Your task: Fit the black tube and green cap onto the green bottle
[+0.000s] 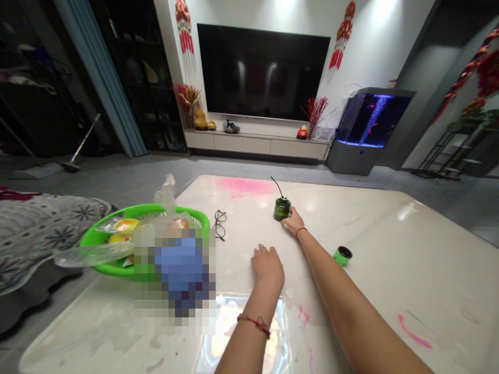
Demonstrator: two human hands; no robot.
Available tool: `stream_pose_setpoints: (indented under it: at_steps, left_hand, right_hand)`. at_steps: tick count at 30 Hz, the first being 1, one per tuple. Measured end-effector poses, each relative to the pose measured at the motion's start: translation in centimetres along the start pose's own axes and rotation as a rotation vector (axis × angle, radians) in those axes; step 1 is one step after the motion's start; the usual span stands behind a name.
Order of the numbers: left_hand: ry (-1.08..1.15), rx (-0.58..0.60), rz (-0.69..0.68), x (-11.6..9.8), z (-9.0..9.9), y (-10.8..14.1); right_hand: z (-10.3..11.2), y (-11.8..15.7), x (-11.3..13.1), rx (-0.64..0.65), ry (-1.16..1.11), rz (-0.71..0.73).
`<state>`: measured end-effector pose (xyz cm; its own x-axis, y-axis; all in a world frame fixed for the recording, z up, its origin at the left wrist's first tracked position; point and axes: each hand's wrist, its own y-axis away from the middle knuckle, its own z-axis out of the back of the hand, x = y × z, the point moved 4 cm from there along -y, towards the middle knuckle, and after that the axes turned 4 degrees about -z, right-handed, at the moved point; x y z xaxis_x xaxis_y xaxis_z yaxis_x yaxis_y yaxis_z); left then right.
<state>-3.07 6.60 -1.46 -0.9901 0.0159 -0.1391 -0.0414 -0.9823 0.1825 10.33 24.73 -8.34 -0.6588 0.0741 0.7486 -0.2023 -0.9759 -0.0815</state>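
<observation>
Pinched in my right hand (pixel 293 221) is a green jar (pixel 281 209), held at its handle side, with a thin black stick (pixel 276 186) poking out of the top. It is near the far edge of the white table (pixel 374 223) (I can't tell if its bottom touches). Closest to me, a shiny sheet (pixel 222 332) lies under my left arm. My left hand (pixel 268 267) is palm down past it, fingers loose and a bit bent. Just right of my right arm is a small green cup (pixel 342 256), black inside. On the left is a green basket (pixel 90 234) with clear bags (pixel 150 236) in it. Glasses (pixel 220 225) lie between the basket and the jar. Past the table, a fish tank (pixel 374 122) glows blue, and a big black TV (pixel 261 72) hangs above a low cabinet (pixel 256 145).
</observation>
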Motion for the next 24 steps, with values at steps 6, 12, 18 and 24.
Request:
stream_pose_setpoints:
  at_steps: [6, 12, 18, 24]
  left_hand:
    - [0.005, 0.011, -0.005, -0.02, -0.13, -0.05]
    - [0.007, 0.004, 0.001, -0.09, -0.25, -0.22]
    - [0.000, 0.008, -0.001, -0.12, -0.06, -0.13]
    - [-0.001, 0.012, 0.001, -0.07, -0.07, -0.18]
  right_hand:
    - [-0.14, 0.10, 0.00, -0.024, -0.039, 0.019]
    - [0.08, 0.43, 0.56, -0.040, 0.010, 0.045]
    - [0.28, 0.89, 0.84, -0.053, 0.071, 0.005]
    - [0.16, 0.58, 0.59, 0.004, -0.005, 0.008]
